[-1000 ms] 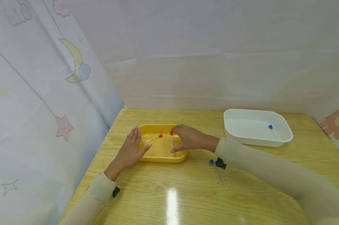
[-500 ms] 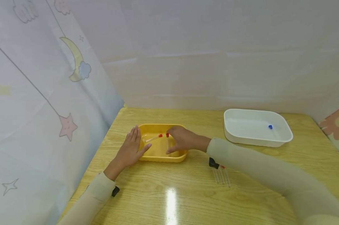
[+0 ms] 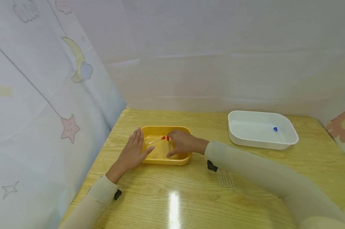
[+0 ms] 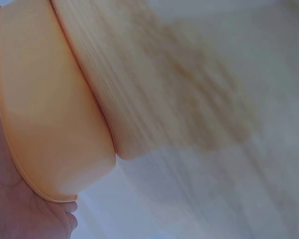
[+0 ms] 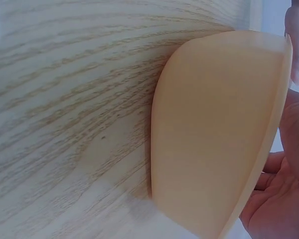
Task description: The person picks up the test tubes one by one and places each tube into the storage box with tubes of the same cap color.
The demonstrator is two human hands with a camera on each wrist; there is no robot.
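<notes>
A yellow tray [image 3: 165, 162] stands on the table in the head view. Inside, a clear test tube with a red cap [image 3: 155, 141] lies slanted. My left hand [image 3: 129, 152] rests on the tray's left end, fingers straight and thumb over the near rim. Over the right half, my right hand [image 3: 184, 142] holds a second red-capped test tube [image 3: 169, 146] lengthwise, fingers at the cap and thumb towards the other end. Both wrist views show mainly the tray's outer wall [image 4: 55, 99], which hides the tubes; part of my right hand [image 5: 281, 204] appears beyond the rim.
At the back right is a white tray [image 3: 261, 143] with a blue-capped tube [image 3: 275, 129] in it. Several clear tubes [image 3: 225, 179] lie side by side on the table [image 3: 149, 197] below my right forearm, their caps hidden by the sleeve. A printed cloth hangs behind and left.
My right hand has moved left within the yellow tray, carrying the red-capped test tube closer to the slanted one. My left hand has stayed in place.
</notes>
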